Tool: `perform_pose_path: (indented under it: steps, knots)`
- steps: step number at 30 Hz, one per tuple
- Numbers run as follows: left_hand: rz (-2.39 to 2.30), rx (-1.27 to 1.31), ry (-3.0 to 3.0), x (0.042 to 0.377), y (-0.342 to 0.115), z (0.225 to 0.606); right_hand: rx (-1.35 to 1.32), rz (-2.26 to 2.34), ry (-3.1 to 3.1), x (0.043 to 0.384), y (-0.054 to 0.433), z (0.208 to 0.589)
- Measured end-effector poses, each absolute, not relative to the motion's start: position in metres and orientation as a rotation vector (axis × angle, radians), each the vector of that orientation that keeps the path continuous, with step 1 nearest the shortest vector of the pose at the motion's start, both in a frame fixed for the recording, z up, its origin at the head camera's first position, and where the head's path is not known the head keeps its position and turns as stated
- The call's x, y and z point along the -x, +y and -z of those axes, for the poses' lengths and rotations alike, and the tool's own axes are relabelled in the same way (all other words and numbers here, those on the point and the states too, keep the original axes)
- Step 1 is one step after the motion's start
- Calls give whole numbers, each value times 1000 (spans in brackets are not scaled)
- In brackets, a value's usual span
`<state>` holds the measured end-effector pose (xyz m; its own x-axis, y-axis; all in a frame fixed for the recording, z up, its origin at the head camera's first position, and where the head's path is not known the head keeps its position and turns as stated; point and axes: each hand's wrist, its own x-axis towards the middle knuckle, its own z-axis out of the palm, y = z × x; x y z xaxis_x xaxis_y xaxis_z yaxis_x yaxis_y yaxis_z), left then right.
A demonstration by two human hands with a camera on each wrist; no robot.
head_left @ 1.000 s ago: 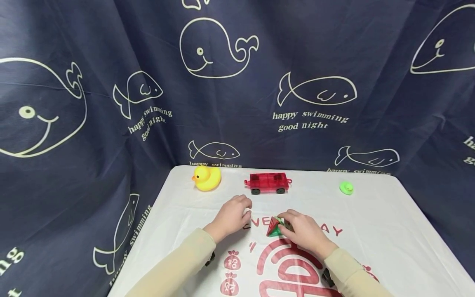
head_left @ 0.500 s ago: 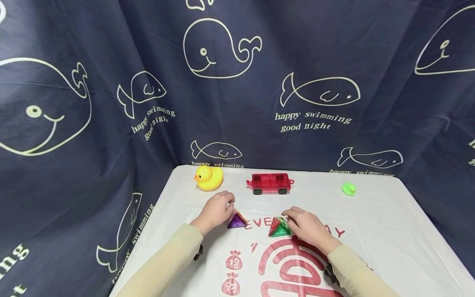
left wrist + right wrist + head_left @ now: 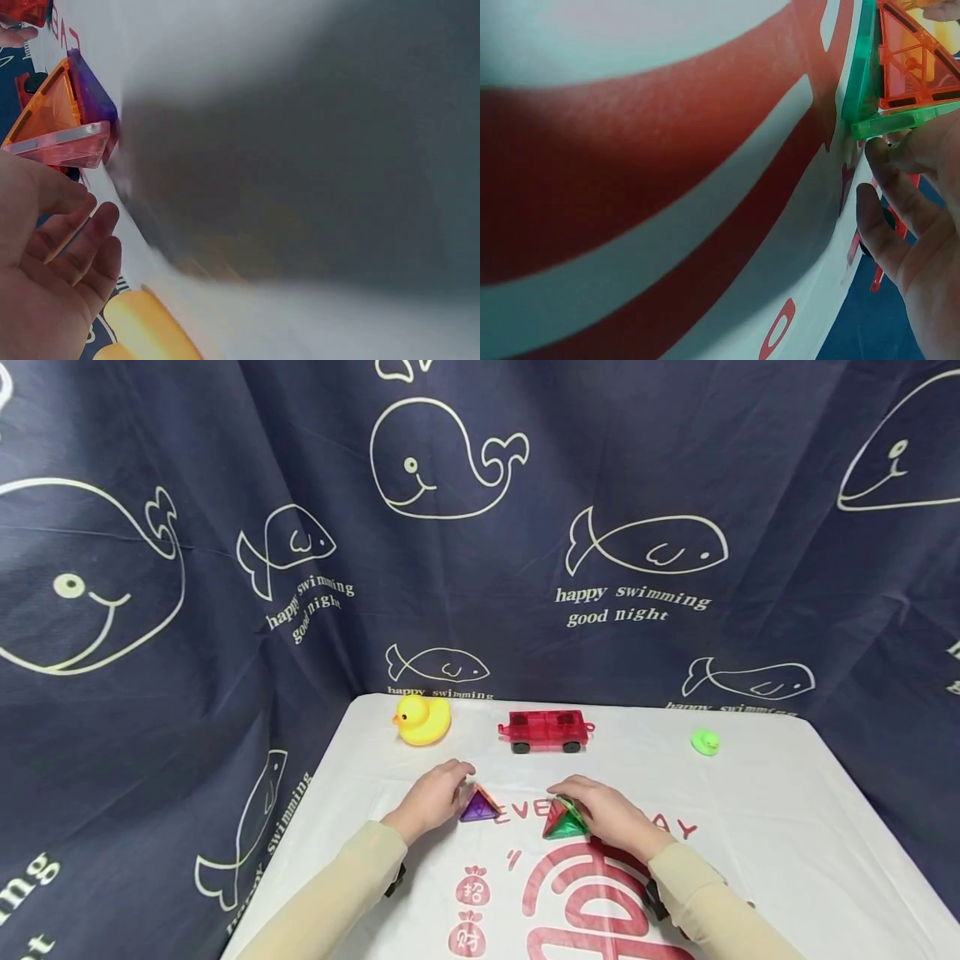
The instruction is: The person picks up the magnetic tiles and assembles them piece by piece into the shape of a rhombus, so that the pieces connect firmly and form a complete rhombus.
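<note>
On the left, a small pyramid of translucent magnetic tiles [image 3: 478, 807] shows purple and orange sides. A pinkish-red side also appears in the left wrist view. My left hand [image 3: 435, 796] is beside it, fingers loosely bent, the pyramid outside the fingers. A second magnetic-tile pyramid [image 3: 564, 820], green and red, stands to the right of the first. My right hand [image 3: 606, 810] is at its right side with relaxed fingers. In the right wrist view, the fingertips [image 3: 876, 148] come right up to the green tile's edge.
Behind the hands stand a yellow duck [image 3: 422, 720], a red toy wagon [image 3: 546, 729] with black wheels, and a small green duck [image 3: 705, 742]. They rest on a white printed tablecloth [image 3: 772, 827]. A dark blue curtain [image 3: 510, 593] hangs along the table's back edge.
My left hand has moved left, baring the purple and orange pyramid, then come slightly lower beside it. My right hand backed off the green and red pyramid, then moved slightly left again.
</note>
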<state>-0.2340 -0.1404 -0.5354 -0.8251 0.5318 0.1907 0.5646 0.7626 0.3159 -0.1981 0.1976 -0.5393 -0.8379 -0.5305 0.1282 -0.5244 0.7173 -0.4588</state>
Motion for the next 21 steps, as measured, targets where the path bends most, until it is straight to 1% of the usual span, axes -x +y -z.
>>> perform_pose_path:
  steps: [4,9,17,21]
  knots:
    - [540,976,-2875,233,-140,539,1006,775,2857,199,198,540]
    - [499,1017,-2915,232,-138,542,1031,765,2831,201,199,541]
    - [492,1053,-2912,232,-134,543,975,759,2840,200,201,540]
    - [502,1061,-2896,233,-134,544,857,754,2885,198,202,540]
